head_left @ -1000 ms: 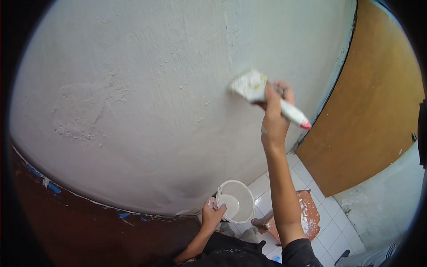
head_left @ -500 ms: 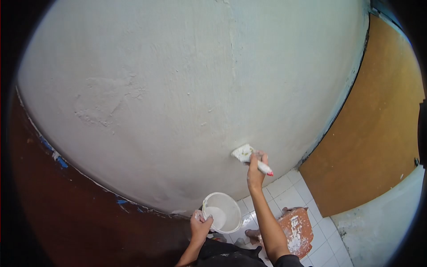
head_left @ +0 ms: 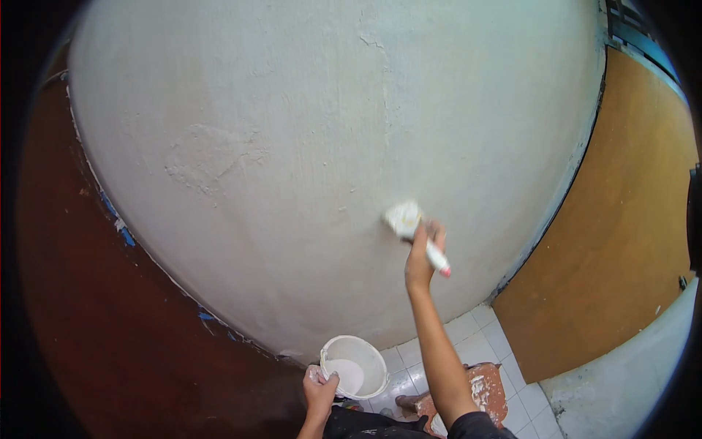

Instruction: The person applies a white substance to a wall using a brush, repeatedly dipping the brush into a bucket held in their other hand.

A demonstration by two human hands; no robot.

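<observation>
A white-coated paint brush (head_left: 404, 219) with a pink-tipped handle is in my right hand (head_left: 425, 252), its bristles at the pale wall (head_left: 292, 168). My left hand (head_left: 319, 390) grips the rim of a white bucket (head_left: 373, 366) on its left side. White paint lies in the bottom of the bucket, which is held low, close to the foot of the wall.
A reddish stool (head_left: 493, 391) spattered with white stands on white floor tiles (head_left: 468, 336) at the lower right. A dark brown panel (head_left: 146, 344) borders the wall on the left, and an orange-brown door (head_left: 607, 219) is on the right.
The brush and my right hand have moved up along the wall. The view has shifted, and the bucket with my left hand appears slightly further left.
</observation>
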